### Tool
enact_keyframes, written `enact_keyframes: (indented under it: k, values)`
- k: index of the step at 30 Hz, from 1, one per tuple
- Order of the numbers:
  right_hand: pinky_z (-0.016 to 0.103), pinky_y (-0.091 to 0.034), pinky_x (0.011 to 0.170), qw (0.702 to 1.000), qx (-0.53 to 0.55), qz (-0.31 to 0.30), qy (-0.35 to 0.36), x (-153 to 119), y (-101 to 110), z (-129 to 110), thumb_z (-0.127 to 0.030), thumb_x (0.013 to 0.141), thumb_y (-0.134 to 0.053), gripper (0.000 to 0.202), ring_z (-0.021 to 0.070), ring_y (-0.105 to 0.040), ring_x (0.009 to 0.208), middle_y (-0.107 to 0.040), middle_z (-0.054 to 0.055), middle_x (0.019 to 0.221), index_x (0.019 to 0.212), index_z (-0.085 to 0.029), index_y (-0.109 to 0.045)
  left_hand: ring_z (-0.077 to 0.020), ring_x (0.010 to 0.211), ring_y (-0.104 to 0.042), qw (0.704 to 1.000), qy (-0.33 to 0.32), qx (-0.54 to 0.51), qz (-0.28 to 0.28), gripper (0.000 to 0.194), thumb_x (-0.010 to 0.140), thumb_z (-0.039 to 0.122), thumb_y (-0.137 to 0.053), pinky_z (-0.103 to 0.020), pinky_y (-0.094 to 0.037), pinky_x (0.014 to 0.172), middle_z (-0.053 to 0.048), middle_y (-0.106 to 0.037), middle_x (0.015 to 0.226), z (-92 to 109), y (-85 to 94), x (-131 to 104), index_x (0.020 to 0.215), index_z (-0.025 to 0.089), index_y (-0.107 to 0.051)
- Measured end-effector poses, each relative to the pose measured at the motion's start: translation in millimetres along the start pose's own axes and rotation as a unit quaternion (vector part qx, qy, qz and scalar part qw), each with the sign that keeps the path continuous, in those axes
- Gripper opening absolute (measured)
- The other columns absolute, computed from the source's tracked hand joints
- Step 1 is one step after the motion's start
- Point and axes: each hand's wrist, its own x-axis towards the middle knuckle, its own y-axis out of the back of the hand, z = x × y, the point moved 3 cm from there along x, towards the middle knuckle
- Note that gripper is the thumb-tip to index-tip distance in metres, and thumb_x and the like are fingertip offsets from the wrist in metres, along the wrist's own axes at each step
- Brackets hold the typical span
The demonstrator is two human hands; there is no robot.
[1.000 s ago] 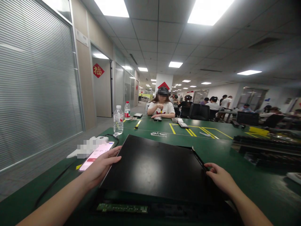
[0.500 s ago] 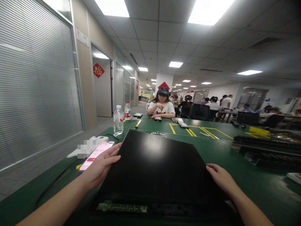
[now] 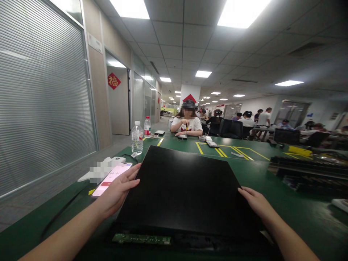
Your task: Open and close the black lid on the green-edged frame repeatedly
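A black LCD panel [image 3: 185, 192] lies before me, its far edge tilted up off the table. Along its near edge runs a narrow green circuit board [image 3: 141, 239]. My left hand [image 3: 119, 188] grips the panel's left side, thumb against the edge and the other fingers partly behind it. At the right side my right hand [image 3: 254, 201] holds the opposite edge, its fingers mostly hidden underneath. A phone [image 3: 115, 175] with a lit timer screen lies just beyond my left wrist.
A clear water bottle [image 3: 137, 139] and a red-capped bottle [image 3: 147, 127] stand beyond the panel's left corner. Across the green table [image 3: 261, 174] a co-worker [image 3: 187, 121] handles a small device. Dark stacked parts [image 3: 296, 172] lie at the right. Yellow tape marks the tabletop.
The panel's far edge has risen slightly, covering small items behind it. The bright ceiling reflection has gone from its surface. Both hands keep their hold.
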Motion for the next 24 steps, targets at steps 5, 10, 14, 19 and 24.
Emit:
enact_keyframes:
  k: [5, 10, 14, 19, 24]
  values:
    - [0.039, -0.042, 0.09, 0.997, 0.056, -0.019, -0.05, 0.1, 3.2, -0.7, -0.044, 0.06, -0.065, 0.041, 0.0278, -0.057, 0.104, -0.066, 0.012, 0.106, 0.089, -0.015, -0.069, -0.0283, 0.125, -0.041, 0.999, -0.011, 0.026, 0.024, 0.061, 0.074, 0.016, -0.062, -0.039, -0.039, 0.101, -0.003, -0.04, 0.141, -3.1, 7.8, 2.5, 0.131, 0.028, -0.041]
    - [0.035, -0.046, 0.084, 0.988, 0.144, -0.032, -0.038, -6.9, 5.5, -16.8, -0.037, 0.06, -0.068, 0.035, 0.0269, -0.06, 0.099, -0.068, 0.011, 0.103, 0.088, -0.017, -0.07, -0.0271, 0.125, -0.041, 0.997, -0.032, 0.047, 0.061, 0.06, 0.074, 0.019, -0.062, -0.035, -0.039, 0.1, -0.004, -0.043, 0.139, 1.9, 10.9, 4.5, 0.131, 0.026, -0.043]
    - [0.034, -0.047, 0.084, 0.973, 0.222, -0.055, -0.028, -13.0, 4.9, -27.3, -0.034, 0.059, -0.07, 0.038, 0.0275, -0.058, 0.102, -0.066, 0.011, 0.107, 0.094, -0.016, -0.069, -0.0272, 0.124, -0.042, 0.994, -0.054, 0.06, 0.076, 0.063, 0.071, 0.019, -0.065, -0.033, -0.041, 0.099, -0.003, -0.046, 0.137, 8.7, 7.1, 4.1, 0.13, 0.026, -0.044]
    - [0.036, -0.047, 0.086, 0.941, 0.321, -0.1, -0.036, -25.6, 5.8, -42.5, -0.035, 0.063, -0.068, 0.054, 0.0265, -0.058, 0.103, -0.063, 0.007, 0.115, 0.115, -0.022, -0.059, -0.0264, 0.128, -0.036, 0.989, -0.059, 0.078, 0.107, 0.058, 0.069, 0.021, -0.067, -0.033, -0.034, 0.104, -0.001, -0.046, 0.137, 10.3, 8.5, 3.3, 0.125, 0.026, -0.051]
    - [0.036, -0.046, 0.089, 0.913, 0.384, -0.127, -0.05, -44.9, 8.7, -64.8, -0.044, 0.072, -0.056, 0.061, 0.0239, -0.057, 0.107, -0.059, 0.0, 0.121, 0.13, -0.032, -0.043, -0.0294, 0.126, -0.039, 0.996, -0.021, 0.042, 0.079, 0.059, 0.071, 0.022, -0.065, -0.041, -0.032, 0.105, -0.004, -0.047, 0.137, 5.5, 7.0, 2.5, 0.127, 0.024, -0.048]
